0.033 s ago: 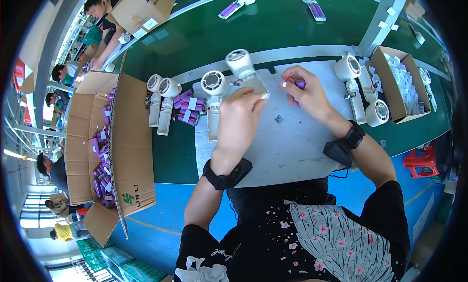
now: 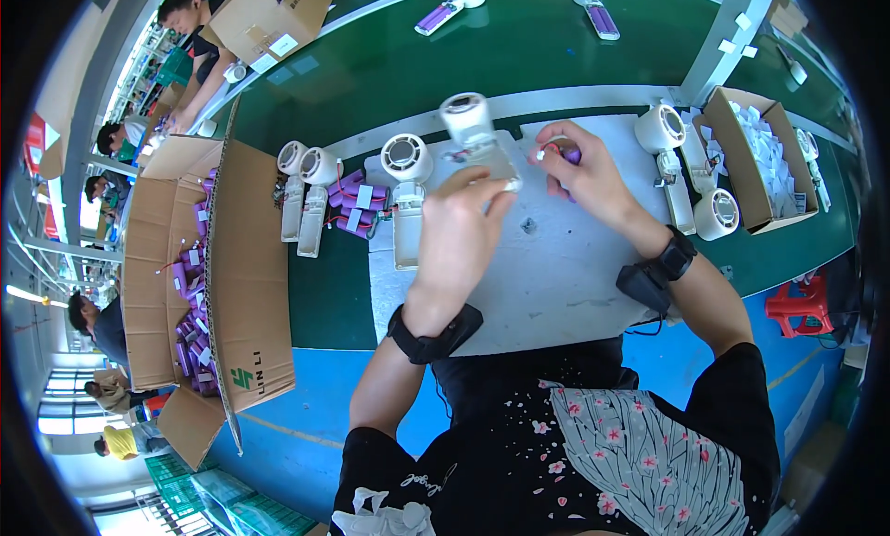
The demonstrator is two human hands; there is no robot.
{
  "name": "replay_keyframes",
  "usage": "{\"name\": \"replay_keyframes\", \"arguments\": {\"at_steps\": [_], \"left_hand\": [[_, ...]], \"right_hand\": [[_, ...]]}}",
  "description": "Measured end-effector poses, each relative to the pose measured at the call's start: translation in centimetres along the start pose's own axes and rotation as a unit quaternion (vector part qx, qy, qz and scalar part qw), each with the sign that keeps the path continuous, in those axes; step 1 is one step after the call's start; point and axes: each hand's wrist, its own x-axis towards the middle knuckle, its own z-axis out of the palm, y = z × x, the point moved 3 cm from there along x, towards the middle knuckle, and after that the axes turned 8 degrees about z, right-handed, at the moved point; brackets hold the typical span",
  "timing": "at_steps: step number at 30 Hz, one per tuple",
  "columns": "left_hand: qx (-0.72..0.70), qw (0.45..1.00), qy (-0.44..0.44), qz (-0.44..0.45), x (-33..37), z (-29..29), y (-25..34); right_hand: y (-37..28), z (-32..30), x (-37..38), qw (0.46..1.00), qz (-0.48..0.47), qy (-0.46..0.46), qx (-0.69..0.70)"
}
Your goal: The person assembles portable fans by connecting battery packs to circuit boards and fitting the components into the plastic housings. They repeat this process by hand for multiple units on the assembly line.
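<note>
My left hand (image 2: 456,230) is closed on the handle end of a white handheld fan housing (image 2: 491,156). The fan's round head points away from me and is slightly blurred. Just right of it, my right hand (image 2: 593,176) pinches a purple battery pack (image 2: 572,155) with thin wires and a small white connector (image 2: 540,154) by the fingertips. The fingers hide much of the pack. The two things are held apart, above a grey work mat (image 2: 538,286). Left of my left hand lies another white fan (image 2: 406,159) with an open handle.
Several purple battery packs (image 2: 356,204) lie beside two white fans (image 2: 315,207). A large carton (image 2: 255,286) of packs stands left. More fans (image 2: 660,130) and a box (image 2: 803,165) of white slips are right. Beyond a metal rail, two fans (image 2: 601,21) lie on the green surface.
My left hand and the fan housing have shifted slightly to the right, nearer the battery pack. My right hand stays in nearly the same place.
</note>
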Motion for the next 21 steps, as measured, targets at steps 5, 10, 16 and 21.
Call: {"name": "replay_keyframes", "arguments": {"at_steps": [5,10,16,21], "left_hand": [[-0.093,0.995,-0.021,0.033,-0.4,2.8,2.6],[-0.205,0.973,-0.093,0.053,0.3,5.0,0.5],[-0.274,0.955,-0.108,0.04,1.3,3.4,0.2],[-0.134,0.99,0.013,0.033,0.7,4.1,-1.7]], "right_hand": [[-2.1,-2.5,0.1,0.992,0.049,-0.045,-0.104],[-0.8,-2.9,0.1,0.979,0.029,-0.037,-0.2],[0.2,-2.8,-1.0,0.967,-0.047,0.014,-0.251],[-1.3,-2.5,-2.0,0.944,-0.015,0.017,-0.33]]}}
